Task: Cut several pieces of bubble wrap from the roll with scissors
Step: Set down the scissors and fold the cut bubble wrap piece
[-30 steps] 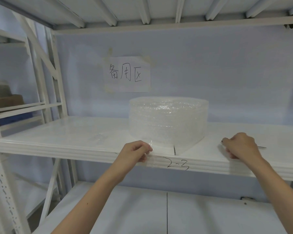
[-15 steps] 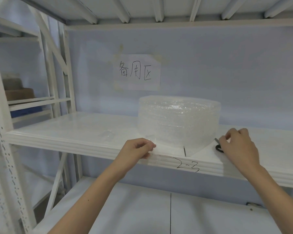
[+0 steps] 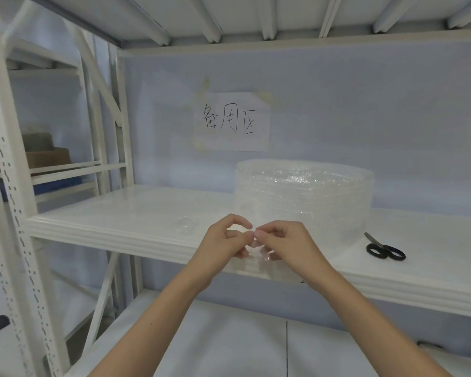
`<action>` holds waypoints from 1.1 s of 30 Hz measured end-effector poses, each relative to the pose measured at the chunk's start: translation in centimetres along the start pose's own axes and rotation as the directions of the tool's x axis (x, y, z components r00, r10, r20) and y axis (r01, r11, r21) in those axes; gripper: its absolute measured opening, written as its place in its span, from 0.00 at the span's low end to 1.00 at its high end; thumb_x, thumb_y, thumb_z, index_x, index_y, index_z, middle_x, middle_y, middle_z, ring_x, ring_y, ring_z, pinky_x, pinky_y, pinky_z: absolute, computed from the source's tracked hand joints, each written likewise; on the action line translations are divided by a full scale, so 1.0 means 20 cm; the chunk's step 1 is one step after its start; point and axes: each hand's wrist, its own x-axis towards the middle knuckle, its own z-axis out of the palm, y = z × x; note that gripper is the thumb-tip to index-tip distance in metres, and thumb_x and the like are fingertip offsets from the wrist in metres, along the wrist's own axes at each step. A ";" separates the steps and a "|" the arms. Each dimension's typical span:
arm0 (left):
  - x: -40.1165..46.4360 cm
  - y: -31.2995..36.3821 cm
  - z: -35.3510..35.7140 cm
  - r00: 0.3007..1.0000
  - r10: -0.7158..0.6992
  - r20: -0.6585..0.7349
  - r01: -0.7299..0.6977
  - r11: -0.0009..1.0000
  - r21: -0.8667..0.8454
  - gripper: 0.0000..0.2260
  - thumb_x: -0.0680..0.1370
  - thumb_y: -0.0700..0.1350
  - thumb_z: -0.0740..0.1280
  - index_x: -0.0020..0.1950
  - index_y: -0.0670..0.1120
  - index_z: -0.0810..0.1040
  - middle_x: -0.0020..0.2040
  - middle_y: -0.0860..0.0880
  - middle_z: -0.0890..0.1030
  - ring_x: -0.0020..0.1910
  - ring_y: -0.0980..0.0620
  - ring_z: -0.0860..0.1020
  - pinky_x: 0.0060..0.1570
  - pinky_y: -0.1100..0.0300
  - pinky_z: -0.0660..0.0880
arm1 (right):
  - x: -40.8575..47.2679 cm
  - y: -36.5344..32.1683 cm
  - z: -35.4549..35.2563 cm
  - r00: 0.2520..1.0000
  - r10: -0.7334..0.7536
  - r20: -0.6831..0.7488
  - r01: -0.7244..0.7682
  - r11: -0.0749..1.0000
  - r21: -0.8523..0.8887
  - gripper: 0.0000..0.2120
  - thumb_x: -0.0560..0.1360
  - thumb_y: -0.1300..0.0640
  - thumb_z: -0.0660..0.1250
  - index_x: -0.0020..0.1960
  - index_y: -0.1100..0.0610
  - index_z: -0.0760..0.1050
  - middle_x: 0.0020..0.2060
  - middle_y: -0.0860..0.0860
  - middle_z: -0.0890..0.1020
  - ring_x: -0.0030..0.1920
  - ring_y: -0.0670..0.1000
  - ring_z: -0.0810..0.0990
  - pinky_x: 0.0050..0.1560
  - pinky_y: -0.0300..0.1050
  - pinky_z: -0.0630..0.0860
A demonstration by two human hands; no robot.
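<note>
A wide roll of clear bubble wrap [image 3: 305,197] stands on end on the white shelf [image 3: 125,221], right of centre. Its loose end comes forward over the shelf's front edge. My left hand [image 3: 226,240] and my right hand [image 3: 283,243] meet in front of the roll, fingertips touching, both pinching that loose end. Black-handled scissors [image 3: 384,248] lie flat on the shelf to the right of the roll, apart from both hands.
A paper sign [image 3: 233,122] with handwritten characters is taped to the back wall above the roll. White rack uprights [image 3: 8,186] stand at the left, with boxes [image 3: 46,156] on a neighbouring rack. A lower shelf [image 3: 229,344] runs beneath my arms.
My right hand has left the scissors on the shelf and moved left to the loose end of the wrap, joining my left hand. The view has shifted left.
</note>
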 end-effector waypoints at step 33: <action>0.03 -0.07 -0.15 0.988 0.019 -0.156 -0.025 0.999 -0.036 0.08 0.78 0.41 0.68 0.47 0.48 0.87 0.43 0.57 0.85 0.33 0.55 0.76 0.41 0.60 0.77 | 0.13 0.08 0.16 0.986 0.099 0.134 -0.143 0.915 0.377 0.10 0.73 0.64 0.72 0.53 0.67 0.80 0.44 0.59 0.82 0.40 0.54 0.83 0.42 0.43 0.83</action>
